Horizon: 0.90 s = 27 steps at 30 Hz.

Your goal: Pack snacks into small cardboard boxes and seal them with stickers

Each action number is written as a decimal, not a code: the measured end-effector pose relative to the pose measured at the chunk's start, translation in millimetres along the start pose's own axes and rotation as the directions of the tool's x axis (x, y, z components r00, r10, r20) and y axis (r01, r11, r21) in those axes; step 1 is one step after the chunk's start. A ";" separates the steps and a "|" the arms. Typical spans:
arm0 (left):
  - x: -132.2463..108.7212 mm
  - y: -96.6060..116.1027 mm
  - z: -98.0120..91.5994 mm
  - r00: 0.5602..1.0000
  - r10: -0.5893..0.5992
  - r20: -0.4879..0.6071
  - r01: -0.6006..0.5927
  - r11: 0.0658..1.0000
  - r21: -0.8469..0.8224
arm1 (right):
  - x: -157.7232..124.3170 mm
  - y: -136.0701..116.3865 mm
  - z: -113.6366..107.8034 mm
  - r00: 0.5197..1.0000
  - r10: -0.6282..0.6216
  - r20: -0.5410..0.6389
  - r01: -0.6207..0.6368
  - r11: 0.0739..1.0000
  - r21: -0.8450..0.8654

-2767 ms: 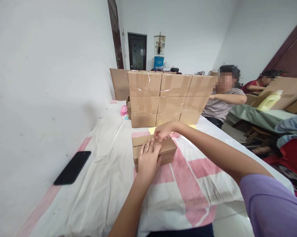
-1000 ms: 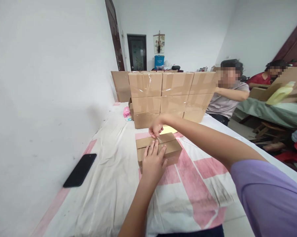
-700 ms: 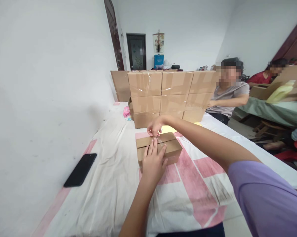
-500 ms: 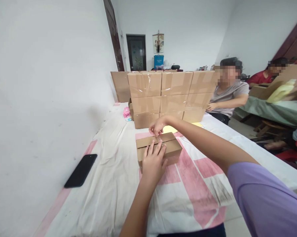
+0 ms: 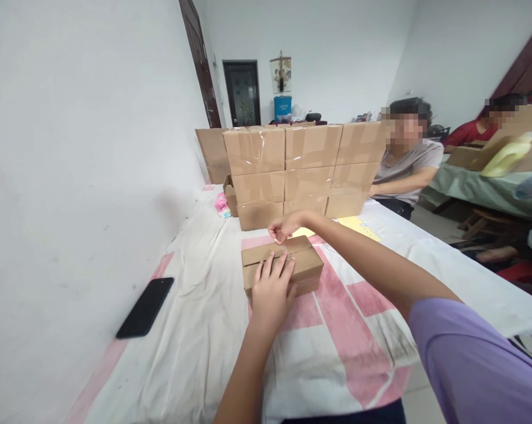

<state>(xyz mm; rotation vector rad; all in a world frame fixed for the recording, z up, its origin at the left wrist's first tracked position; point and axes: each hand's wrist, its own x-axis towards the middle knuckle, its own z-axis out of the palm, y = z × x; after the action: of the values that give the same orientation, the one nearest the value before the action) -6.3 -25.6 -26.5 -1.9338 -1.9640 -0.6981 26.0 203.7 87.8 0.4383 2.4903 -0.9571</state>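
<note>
A small closed cardboard box (image 5: 307, 268) sits on the cloth-covered table in front of me, its two top flaps meeting at a narrow seam. My left hand (image 5: 272, 288) lies on the top of the box with its fingers spread, pressing near the seam. A shiny strip of clear tape (image 5: 284, 250) crosses the seam just beyond those fingertips. At the far edge of the box, my right hand (image 5: 286, 228) is bent down with thumb and fingers pinched at the tape's far end. The fingertips partly hide what is between them.
Behind the box stands a stack of taped cardboard boxes (image 5: 312, 147). Yellow paper (image 5: 358, 228) lies right of it, and a pink item (image 5: 221, 203) left. A black phone (image 5: 145, 307) rests by the wall. A person (image 5: 409, 159) sits beyond the table's right edge.
My right hand has lowered slightly toward the far edge of the box, and the tape now lies flatter across the seam. The left hand stays on the box top. The view has shifted slightly.
</note>
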 end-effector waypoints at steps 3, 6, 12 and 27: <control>-0.4 0.2 0.2 1.000 0.002 -0.002 -0.002 1.000 -0.005 | -3.0 8.2 2.8 0.997 0.002 -0.073 -0.005 0.999 -0.040; -0.8 -0.2 1.1 1.000 0.011 -0.010 -0.011 1.000 -0.004 | -8.6 21.6 7.8 0.989 0.045 -0.138 -0.051 0.998 -0.043; 0.7 -2.7 1.6 1.000 0.019 0.005 -0.019 1.000 -0.013 | -8.6 50.9 32.1 0.961 0.034 -0.276 0.022 0.980 0.199; 1.4 -8.2 4.6 0.999 0.036 0.001 -0.036 0.999 -0.040 | -6.2 57.0 55.3 0.860 0.055 -0.508 0.052 0.980 0.193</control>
<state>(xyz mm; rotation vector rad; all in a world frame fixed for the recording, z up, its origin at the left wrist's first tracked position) -13.8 -21.7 -30.6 -1.9886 -1.9251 -0.7313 71.7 205.3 22.5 0.8604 2.8635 -1.2290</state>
